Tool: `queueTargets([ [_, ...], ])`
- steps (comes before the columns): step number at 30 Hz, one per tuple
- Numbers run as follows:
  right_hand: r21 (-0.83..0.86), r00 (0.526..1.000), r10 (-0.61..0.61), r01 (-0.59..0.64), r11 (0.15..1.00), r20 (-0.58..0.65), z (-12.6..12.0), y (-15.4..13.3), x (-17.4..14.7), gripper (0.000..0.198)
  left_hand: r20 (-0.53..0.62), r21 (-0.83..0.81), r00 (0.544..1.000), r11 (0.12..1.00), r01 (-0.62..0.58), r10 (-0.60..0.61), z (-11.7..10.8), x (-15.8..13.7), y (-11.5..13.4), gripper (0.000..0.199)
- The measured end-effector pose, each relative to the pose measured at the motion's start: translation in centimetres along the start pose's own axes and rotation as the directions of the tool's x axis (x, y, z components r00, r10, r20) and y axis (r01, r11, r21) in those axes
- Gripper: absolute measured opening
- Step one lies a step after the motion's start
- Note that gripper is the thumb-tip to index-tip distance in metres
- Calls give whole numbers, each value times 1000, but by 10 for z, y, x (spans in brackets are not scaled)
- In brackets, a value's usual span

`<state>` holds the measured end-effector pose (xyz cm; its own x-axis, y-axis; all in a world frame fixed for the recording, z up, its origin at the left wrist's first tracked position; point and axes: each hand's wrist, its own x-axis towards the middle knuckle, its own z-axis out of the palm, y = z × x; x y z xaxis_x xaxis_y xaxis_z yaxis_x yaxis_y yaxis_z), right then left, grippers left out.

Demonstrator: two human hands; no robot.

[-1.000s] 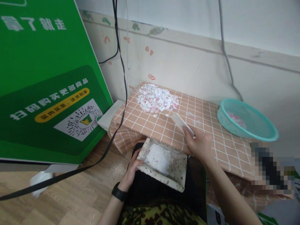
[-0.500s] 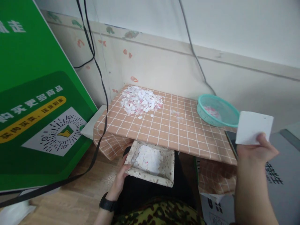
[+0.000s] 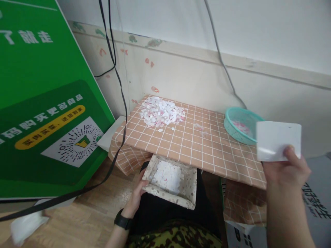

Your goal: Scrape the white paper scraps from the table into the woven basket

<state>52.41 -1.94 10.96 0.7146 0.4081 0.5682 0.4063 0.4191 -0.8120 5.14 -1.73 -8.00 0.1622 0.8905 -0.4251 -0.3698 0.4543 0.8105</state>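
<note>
My left hand (image 3: 139, 191) grips the left side of a speckled, cream-coloured rectangular tray (image 3: 190, 203) held over my lap. Inside the tray lie white paper scraps (image 3: 168, 175) with a few pink bits. Raised at the right, my right hand (image 3: 289, 168) pinches a flat white rectangular card or scraper (image 3: 274, 141), its thumb across the near face. Behind the card stands a teal plastic basket (image 3: 232, 132) holding some pinkish scraps. A heap of white and pink paper bits (image 3: 161, 112) lies on the far left of the table.
A brown checked cloth covers the table (image 3: 186, 146). The green sign board (image 3: 77, 86) stands at left, with a black strap (image 3: 124, 100) hanging before it. Grey boxes (image 3: 317, 193) are at the right. A grey cable (image 3: 219, 51) runs down the wall.
The view has shifted slightly left, so most things sit further right. My right hand has turned the white piece flatter towards me and it catches light. My left hand keeps hold of the tray.
</note>
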Motion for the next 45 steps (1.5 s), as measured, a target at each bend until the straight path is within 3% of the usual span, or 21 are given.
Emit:
queueTargets([
  [2, 8, 999, 33, -33, 999, 10, 39, -12, -27, 19, 29, 18, 999, 1000, -22, 21, 2, -1, 1, 63],
  [4, -158, 974, 36, -1, 987, 223, 81, -21, -51, 22, 46, 31, 998, 998, -52, 50, 4, -2, 3, 61],
  [6, -255, 857, 26, 124, 959, 514, 122, -29, -69, 22, 37, 43, 998, 997, -60, 59, 5, -2, 5, 61],
  [8, -213, 712, -19, 236, 948, 702, 161, -34, -79, 20, 28, 56, 998, 997, -56, 54, 4, -2, 7, 62],
  [10, -160, 567, -53, 319, 934, 822, 193, -36, -84, 20, 30, 62, 998, 996, -62, 60, 3, -2, 8, 62],
  [12, -136, 482, -71, 382, 914, 873, 218, -36, -88, 22, 46, 61, 996, 995, -82, 80, 1, -1, 9, 63],
  [16, -140, 385, -72, 494, 858, 920, 235, -35, -91, 25, 91, 86, 990, 989, -120, 112, -1, 2, 11, 63],
  [22, -148, 295, -45, 599, 787, 954, 214, -52, -67, 25, 112, 142, 977, 970, -199, 184, -1, 2, 12, 58],
  [24, -151, 290, -43, 614, 775, 956, 208, -59, -59, 25, 106, 158, 974, 964, -214, 199, -1, 1, 12, 57],
  [28, -169, 335, -57, 607, 777, 941, 206, -61, -56, 24, 82, 164, 977, 965, -206, 195, -1, 2, 11, 58],
  [34, -194, 358, -30, 573, 796, 933, 202, -51, -61, 28, 64, 125, 992, 986, -113, 106, -1, 1, 8, 63],
  [40, -336, 514, -24, 594, 732, 857, 184, -49, -45, 32, 78, 88, 991, 989, -116, 110, 2, 1, 9, 64],
  [45, -386, 600, -10, 528, 757, 800, 181, -30, -54, 36, 81, 109, 991, 988, -112, 103, 0, 4, 5, 64],
])
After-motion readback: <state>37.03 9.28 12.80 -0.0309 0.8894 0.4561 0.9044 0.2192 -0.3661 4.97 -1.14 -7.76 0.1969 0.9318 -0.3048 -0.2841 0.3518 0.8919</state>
